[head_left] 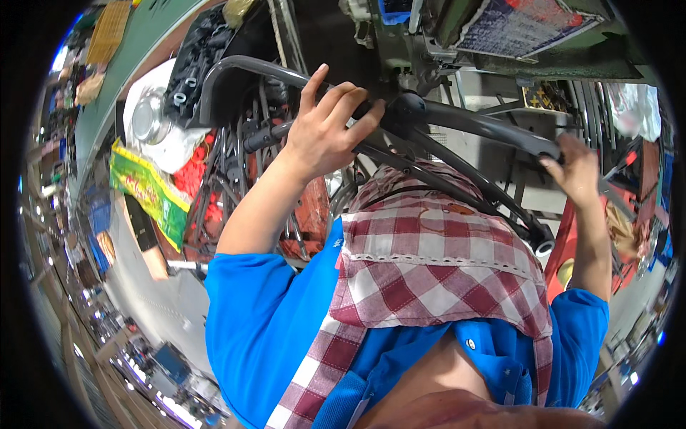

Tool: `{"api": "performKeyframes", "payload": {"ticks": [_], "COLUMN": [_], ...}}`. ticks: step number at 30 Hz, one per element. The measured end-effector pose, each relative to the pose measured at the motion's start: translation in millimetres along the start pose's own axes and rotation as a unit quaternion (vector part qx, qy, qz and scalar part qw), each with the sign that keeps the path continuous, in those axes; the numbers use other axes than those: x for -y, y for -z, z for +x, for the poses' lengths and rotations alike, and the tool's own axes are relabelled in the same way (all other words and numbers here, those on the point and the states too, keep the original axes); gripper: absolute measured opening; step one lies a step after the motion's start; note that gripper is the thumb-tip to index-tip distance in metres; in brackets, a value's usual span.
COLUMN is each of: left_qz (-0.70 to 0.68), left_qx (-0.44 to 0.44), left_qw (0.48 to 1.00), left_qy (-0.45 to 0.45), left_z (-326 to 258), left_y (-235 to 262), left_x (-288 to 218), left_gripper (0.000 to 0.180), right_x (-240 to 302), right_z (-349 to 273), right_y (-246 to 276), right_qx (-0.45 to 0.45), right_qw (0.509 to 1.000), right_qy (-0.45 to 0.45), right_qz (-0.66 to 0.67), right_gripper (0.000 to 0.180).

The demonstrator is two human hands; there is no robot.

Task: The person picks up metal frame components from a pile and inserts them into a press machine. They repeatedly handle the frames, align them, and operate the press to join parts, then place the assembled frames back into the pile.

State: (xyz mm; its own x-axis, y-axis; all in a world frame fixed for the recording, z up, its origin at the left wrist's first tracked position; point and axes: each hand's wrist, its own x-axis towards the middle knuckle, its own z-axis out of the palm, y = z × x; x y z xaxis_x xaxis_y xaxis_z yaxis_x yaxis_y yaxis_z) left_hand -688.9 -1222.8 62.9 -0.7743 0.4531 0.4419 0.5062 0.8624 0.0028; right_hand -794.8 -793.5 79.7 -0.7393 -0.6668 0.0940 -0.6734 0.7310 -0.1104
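Observation:
A dark grey tubular metal frame (479, 123) lies across in front of my apron, with a curved bar at its left and a black joint near its middle. Around the tube left of that joint, my left hand (332, 121) is closed, its index finger angled upward. My right hand (575, 168) holds the far right end of the thick tube, thumb on the near side; its fingers are partly hidden and a little blurred. Thinner legs (457, 184) of the frame run down to the right against the apron, one ending in a black fitting with a pale round end.
On the left are a black tray of dark parts (200, 68), a round metal bowl (148, 118), a green-yellow bag (150, 189) and several loose tubes (227, 161). A green machine (550, 61) stands ahead. More tubes (589, 100) and a clear plastic bag (636, 107) lie right.

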Motion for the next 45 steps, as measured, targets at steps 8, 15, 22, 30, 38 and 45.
{"api": "performKeyframes", "payload": {"ticks": [8, 15, 22, 30, 38, 45], "left_qz": [0.035, 0.058, 0.211, -0.36, -0.204, -0.142], "left_qx": [-0.03, 0.015, -0.046, -0.606, -0.642, -0.551], "left_qw": [0.996, 0.982, 0.901, 0.527, 0.525, 0.58], "left_qy": [0.075, 0.181, 0.376, 0.475, 0.52, 0.582], "left_z": [-0.2, -36.5, -83.1, -149.0, -185.7, -208.0], "left_y": [21.5, 51.5, 101.5, 60.0, 113.8, 153.8], "left_x": [-71.2, -137.1, -211.0, -260.3, -263.1, -262.9], "left_gripper": [0.04, 0.051, 0.074, 0.058, 0.056, 0.065], "right_x": [-18.5, 17.4, 66.9, 152.6, 238.2, 255.2], "right_z": [-8.2, -77.9, -78.5, -17.7, 26.2, 64.5], "right_y": [71.7, 29.7, -15.1, -65.4, -69.1, -116.6], "right_qx": [0.039, 0.212, 0.341, 0.66, 0.771, 0.789], "right_qw": [0.998, 0.95, 0.861, 0.59, 0.51, 0.391], "right_qy": [0.03, 0.084, 0.152, 0.138, 0.067, 0.088], "right_qz": [-0.024, 0.212, 0.347, 0.443, 0.375, 0.466], "right_gripper": [0.055, 0.09, 0.095, 0.053, 0.064, 0.103]}}
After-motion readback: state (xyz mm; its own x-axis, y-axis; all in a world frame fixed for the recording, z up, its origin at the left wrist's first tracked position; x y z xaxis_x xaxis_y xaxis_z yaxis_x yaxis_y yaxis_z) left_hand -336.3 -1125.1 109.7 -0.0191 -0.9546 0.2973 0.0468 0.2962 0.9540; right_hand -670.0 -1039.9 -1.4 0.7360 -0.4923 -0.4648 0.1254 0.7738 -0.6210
